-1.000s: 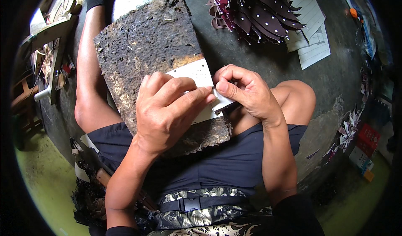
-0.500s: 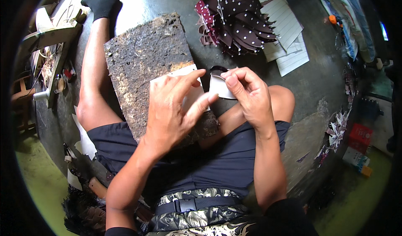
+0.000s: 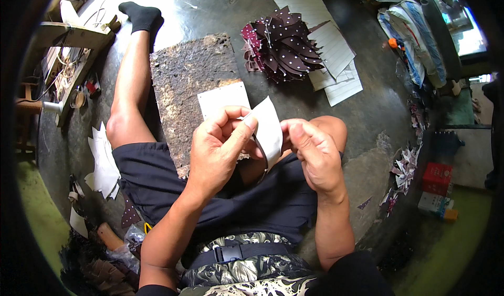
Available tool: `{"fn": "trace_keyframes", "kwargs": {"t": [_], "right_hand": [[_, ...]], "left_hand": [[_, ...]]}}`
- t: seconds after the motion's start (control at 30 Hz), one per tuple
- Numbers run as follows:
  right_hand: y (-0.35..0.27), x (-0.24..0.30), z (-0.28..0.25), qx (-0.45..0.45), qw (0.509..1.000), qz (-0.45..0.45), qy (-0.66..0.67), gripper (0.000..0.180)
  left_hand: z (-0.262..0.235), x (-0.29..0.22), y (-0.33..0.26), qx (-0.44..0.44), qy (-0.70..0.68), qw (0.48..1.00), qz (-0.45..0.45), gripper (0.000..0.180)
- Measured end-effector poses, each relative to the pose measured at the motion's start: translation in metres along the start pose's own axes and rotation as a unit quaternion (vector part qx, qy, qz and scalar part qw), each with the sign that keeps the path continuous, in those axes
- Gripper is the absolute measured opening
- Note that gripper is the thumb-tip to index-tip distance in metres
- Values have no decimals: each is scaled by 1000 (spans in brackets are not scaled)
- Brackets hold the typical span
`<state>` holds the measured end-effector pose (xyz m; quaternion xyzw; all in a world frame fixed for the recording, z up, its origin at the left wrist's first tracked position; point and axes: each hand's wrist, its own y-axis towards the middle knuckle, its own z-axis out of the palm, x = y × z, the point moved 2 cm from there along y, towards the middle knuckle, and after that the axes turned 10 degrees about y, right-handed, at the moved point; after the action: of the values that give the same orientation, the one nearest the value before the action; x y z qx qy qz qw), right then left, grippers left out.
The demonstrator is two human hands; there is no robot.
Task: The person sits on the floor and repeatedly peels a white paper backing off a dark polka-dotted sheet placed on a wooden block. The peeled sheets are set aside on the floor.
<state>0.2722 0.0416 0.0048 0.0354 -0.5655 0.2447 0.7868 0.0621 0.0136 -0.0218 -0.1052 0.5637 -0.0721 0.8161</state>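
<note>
Item: white leather-like cutout (image 3: 269, 130), thin, light, floppy, held above my lap between my left hand (image 3: 218, 154) and right hand (image 3: 315, 157), fingers clamped on its edges, best gripped there, over the cork board (image 3: 191, 80).

Two hands: left hand (image 3: 218, 151), right hand (image 3: 315, 157). One bent white piece (image 3: 268, 128), one flat white sheet (image 3: 223, 99), one worn board (image 3: 191, 86), one dotted maroon pile (image 3: 281, 46).

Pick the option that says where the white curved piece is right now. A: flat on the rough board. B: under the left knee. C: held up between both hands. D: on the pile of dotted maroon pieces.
C: the white curved piece is lifted off the rough board, pinched by the left hand and right hand.
</note>
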Motion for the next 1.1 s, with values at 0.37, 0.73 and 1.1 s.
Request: {"fn": "trace_keyframes", "kwargs": {"t": [0.37,0.73,1.1], "right_hand": [[-19,-31,15,-111,992,-51,-36,15],[-33,-50,15,-83,988,48,-118,17],[-31,-53,26,-57,995,59,-63,22]], "left_hand": [[1,30,-34,33,69,997,-12,16],[-18,36,-34,-18,36,998,-58,13],[-26,41,-32,-48,12,998,-25,11]]}}
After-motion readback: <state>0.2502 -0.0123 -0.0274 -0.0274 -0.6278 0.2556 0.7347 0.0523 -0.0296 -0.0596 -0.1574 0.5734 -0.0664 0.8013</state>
